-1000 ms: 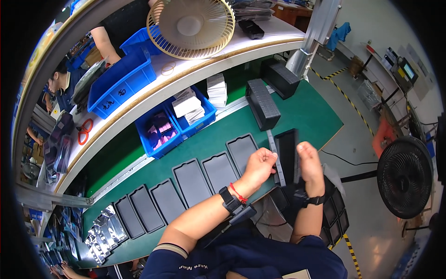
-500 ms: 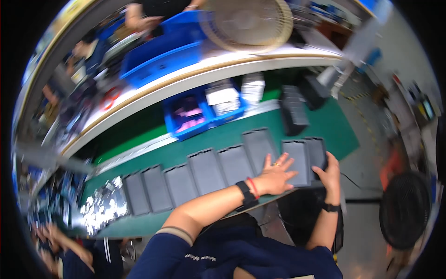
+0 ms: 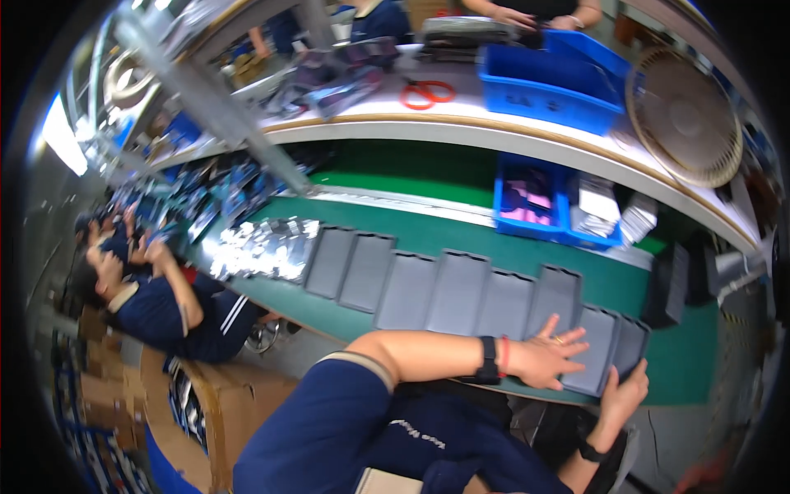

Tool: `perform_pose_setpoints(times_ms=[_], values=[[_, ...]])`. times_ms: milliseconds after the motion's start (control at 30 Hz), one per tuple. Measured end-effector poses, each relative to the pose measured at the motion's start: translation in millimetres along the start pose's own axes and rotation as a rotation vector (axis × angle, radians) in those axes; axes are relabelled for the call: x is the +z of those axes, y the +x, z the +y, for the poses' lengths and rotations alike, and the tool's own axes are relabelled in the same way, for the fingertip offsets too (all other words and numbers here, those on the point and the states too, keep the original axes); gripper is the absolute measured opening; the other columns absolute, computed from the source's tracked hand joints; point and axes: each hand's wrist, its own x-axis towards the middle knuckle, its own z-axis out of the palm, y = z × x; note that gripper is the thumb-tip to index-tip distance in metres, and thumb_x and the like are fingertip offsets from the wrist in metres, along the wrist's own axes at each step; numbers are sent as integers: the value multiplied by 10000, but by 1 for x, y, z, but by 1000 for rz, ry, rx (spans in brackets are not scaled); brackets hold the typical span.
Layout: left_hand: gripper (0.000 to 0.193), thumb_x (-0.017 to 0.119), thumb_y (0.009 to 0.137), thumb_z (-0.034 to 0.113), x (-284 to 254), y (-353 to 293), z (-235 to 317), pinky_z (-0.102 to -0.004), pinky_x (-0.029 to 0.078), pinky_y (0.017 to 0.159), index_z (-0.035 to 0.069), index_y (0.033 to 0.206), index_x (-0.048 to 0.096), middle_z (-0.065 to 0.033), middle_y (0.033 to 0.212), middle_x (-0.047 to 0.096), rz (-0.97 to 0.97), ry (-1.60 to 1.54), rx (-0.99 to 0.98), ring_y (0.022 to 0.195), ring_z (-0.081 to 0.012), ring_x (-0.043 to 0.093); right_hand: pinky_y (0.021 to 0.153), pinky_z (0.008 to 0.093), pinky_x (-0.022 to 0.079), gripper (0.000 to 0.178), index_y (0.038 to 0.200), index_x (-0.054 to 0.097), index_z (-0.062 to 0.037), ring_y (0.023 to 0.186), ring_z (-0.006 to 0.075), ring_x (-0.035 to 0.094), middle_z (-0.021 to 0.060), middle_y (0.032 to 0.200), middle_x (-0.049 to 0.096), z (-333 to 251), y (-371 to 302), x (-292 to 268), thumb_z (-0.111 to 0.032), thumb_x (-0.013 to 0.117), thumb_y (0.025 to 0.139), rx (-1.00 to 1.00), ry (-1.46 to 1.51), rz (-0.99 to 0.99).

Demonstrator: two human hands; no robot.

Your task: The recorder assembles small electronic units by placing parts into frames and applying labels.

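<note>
Several shallow grey trays (image 3: 461,288) lie side by side in a slanting row on the green table mat. My left hand (image 3: 550,356) rests flat, with fingers spread, across the near ends of a grey tray (image 3: 594,342) and its left neighbour. At the right end of the row, my right hand (image 3: 623,397) grips the near right corner of the last grey tray (image 3: 632,339). Its thumb lies toward the tray's top and its fingers are at the outer side. The palms hide parts of these trays' near edges.
Shiny clear plastic bags (image 3: 263,247) lie left of the row. Behind stand blue bins (image 3: 535,233) and a dark block-like stack (image 3: 666,284). A shelf above carries a blue crate (image 3: 547,103), red-handled scissors (image 3: 428,94) and a fan (image 3: 687,119). A co-worker (image 3: 177,305) sits at left.
The view has swung left, so the table and trays appear farther right and the seated co-worker shows more fully. Both hands keep nearly the same places on the trays.
</note>
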Motion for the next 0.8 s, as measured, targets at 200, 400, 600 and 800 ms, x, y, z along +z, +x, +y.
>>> perform_pose_setpoints(times_ms=[200, 400, 600, 800], values=[[604, 597, 842, 368, -25, -21, -42, -693, 91, 1015, 200, 1381, 381, -120, 1499, 183, 5, 111, -120, 1399, -351, 70, 847, 432, 419, 685, 1247, 431, 73, 985, 380, 504, 224, 1059, 552, -61, 38, 31, -159, 731, 676, -88, 47, 25], [620, 606, 838, 370, -35, 4, -45, -694, 73, 1023, 212, 1387, 368, -113, 1500, 179, -40, 146, -139, 1404, -334, 54, 816, 432, 448, 591, 1255, 461, 21, 990, 344, 514, 166, 1056, 554, -26, 83, 26, -161, 682, 738, -41, -45, 66], [631, 612, 832, 376, -43, 14, -45, -674, 84, 1035, 210, 1389, 367, -126, 1497, 185, -76, 181, -121, 1395, -361, 82, 768, 424, 480, 332, 1093, 599, -36, 893, 351, 569, 168, 963, 564, 20, 117, 25, -115, 641, 774, 59, 11, 30], [562, 600, 841, 355, -93, 40, -19, -618, 174, 1043, 139, 1332, 432, -192, 1402, 329, -30, 171, -109, 1338, -373, 230, 754, 404, 470, 335, 1056, 598, -6, 871, 325, 570, 162, 908, 577, 18, 132, -5, -167, 672, 771, -77, 275, 109]])
